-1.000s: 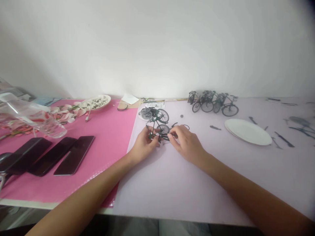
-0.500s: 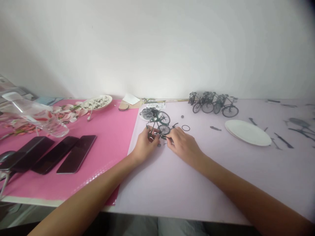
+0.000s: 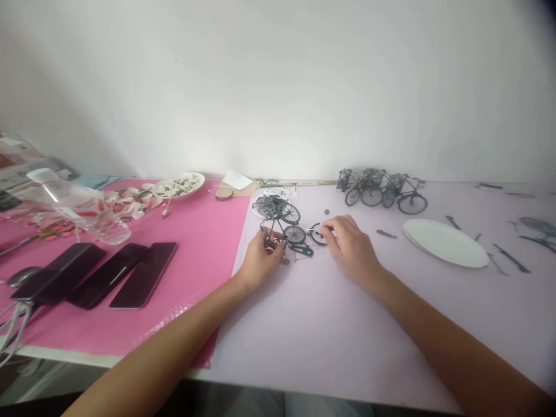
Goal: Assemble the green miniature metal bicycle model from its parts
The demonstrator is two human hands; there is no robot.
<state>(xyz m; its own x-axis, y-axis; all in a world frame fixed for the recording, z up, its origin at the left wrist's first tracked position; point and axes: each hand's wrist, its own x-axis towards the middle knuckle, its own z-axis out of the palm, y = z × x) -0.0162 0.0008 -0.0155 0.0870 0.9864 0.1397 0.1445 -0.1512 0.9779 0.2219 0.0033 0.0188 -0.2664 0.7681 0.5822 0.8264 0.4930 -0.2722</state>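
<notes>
My left hand (image 3: 259,262) is closed round the dark frame of a small model bicycle (image 3: 295,234), its fingers partly hidden behind it. One spoked wheel of it shows just right of the fingers. Between the thumb and fingers of my right hand (image 3: 353,246) is a thin white stick (image 3: 313,230), its tip pointing left toward the model; its exact kind cannot be made out. A black chain-guard-like part (image 3: 302,250) shows below the wheel. Beneath my right fingertips lies a dark ring (image 3: 319,240), partly covered. Behind the held model rests a heap of spoked wheels (image 3: 271,205).
Several assembled model bicycles (image 3: 382,191) stand along the wall. White oval plates (image 3: 445,243) and loose dark parts (image 3: 512,258) lie right. On the pink mat (image 3: 191,278) are phones (image 3: 145,275), a clear bottle (image 3: 82,205) and a plate of small pale pieces (image 3: 180,185).
My right hand has drawn back rightward from the model and now shows the thin white stick. My left hand keeps hold of the bicycle. The view has shifted slightly.
</notes>
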